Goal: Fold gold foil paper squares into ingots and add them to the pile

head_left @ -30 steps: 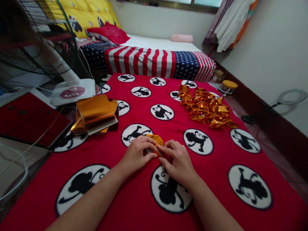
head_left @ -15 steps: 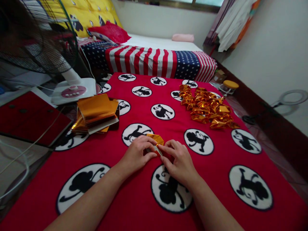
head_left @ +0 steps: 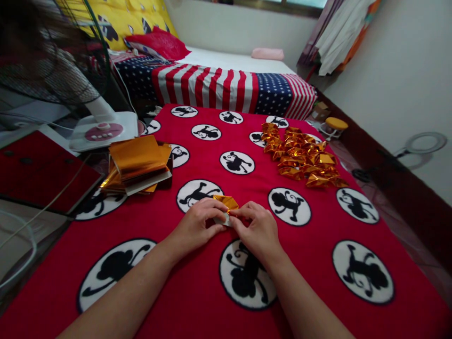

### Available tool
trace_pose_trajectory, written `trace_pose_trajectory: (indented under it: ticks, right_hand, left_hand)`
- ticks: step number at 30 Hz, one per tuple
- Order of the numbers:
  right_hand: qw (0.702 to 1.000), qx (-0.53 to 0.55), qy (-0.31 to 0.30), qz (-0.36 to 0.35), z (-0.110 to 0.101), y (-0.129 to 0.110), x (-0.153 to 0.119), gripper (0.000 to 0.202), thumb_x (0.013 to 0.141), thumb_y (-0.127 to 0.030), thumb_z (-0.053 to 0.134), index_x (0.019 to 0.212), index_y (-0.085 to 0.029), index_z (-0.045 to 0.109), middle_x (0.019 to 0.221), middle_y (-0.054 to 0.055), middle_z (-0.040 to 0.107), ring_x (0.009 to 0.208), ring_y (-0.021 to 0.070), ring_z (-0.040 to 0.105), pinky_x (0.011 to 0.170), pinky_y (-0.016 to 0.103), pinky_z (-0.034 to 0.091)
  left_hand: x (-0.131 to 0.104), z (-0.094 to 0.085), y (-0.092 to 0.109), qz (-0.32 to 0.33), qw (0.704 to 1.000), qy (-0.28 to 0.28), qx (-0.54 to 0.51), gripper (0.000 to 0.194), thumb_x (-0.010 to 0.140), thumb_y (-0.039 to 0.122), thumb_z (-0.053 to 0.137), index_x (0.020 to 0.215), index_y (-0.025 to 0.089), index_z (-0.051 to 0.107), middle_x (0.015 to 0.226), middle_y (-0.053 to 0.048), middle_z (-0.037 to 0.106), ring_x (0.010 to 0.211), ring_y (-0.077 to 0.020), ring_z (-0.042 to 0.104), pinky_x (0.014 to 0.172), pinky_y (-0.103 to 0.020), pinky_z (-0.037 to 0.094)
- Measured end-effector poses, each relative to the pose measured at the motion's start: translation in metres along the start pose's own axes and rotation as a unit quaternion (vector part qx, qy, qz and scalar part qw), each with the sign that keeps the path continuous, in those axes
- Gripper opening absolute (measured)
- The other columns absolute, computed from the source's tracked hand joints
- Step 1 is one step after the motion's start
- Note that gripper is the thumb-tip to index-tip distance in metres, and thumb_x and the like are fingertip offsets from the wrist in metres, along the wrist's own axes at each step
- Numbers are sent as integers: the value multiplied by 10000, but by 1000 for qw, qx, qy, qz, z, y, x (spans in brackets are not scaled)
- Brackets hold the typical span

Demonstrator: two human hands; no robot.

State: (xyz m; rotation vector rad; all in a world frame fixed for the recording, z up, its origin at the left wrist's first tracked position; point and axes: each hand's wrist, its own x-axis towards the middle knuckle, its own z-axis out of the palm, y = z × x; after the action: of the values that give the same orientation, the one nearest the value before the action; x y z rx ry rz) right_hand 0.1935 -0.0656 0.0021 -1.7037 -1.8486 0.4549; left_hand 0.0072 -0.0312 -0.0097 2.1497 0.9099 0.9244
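A small sheet of gold foil paper (head_left: 227,202), partly folded with its pale underside showing, is between my hands over the red cloth (head_left: 197,292). My left hand (head_left: 200,220) is closed on its left side, thumb and fingers pinching it. From the right, my right hand (head_left: 256,227) grips the near edge between thumb and forefinger. The fingers hide part of the folds. To the left lies a stack of flat gold foil paper (head_left: 139,157). Several folded gold paper ingots (head_left: 300,157) are heaped at the right.
An electric fan (head_left: 106,129) stands at the left beside a dark red panel (head_left: 40,169) with cables. Beyond the table is a bed with a striped, starred cover (head_left: 212,87). A yellow stool (head_left: 336,124) and a ring light (head_left: 425,142) are along the right wall.
My right thumb and fingers have shifted up and in against the paper's near edge, and more of the pale underside shows. The whole view has moved slightly.
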Motion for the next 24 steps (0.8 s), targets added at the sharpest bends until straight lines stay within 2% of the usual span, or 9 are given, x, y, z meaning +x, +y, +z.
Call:
trace_pose_trajectory:
  ticks: [8, 15, 24]
  right_hand:
    - [998, -40, 8, 39, 1, -5, 4, 79, 789, -338, 696, 806, -302, 764, 794, -17, 678, 723, 141, 602, 618, 253, 373]
    - [997, -53, 5, 50, 1, -5, 8, 76, 779, -359, 701, 773, -309, 759, 787, -27, 684, 717, 137, 609, 602, 254, 358]
    - [998, -36, -15, 51, 0, -2, 9, 98, 802, -320, 674, 796, -305, 771, 786, -22, 680, 693, 133, 595, 584, 261, 351]
  left_hand:
    - [0, -5, -2, 29, 999, -19, 1, 133, 785, 118, 704, 884, 204, 722, 1038, -55, 707, 1018, -178, 636, 932, -339, 516]
    - [-1, -3, -2, 67, 997, -11, 40, 111, 868, 176, 632, 911, 215, 726, 1034, -58, 700, 1045, -180, 614, 941, -359, 506]
    - [0, 3, 1, 7, 999, 28, 26, 120, 819, 114, 641, 825, 201, 723, 978, -61, 721, 963, -195, 649, 887, -366, 527]
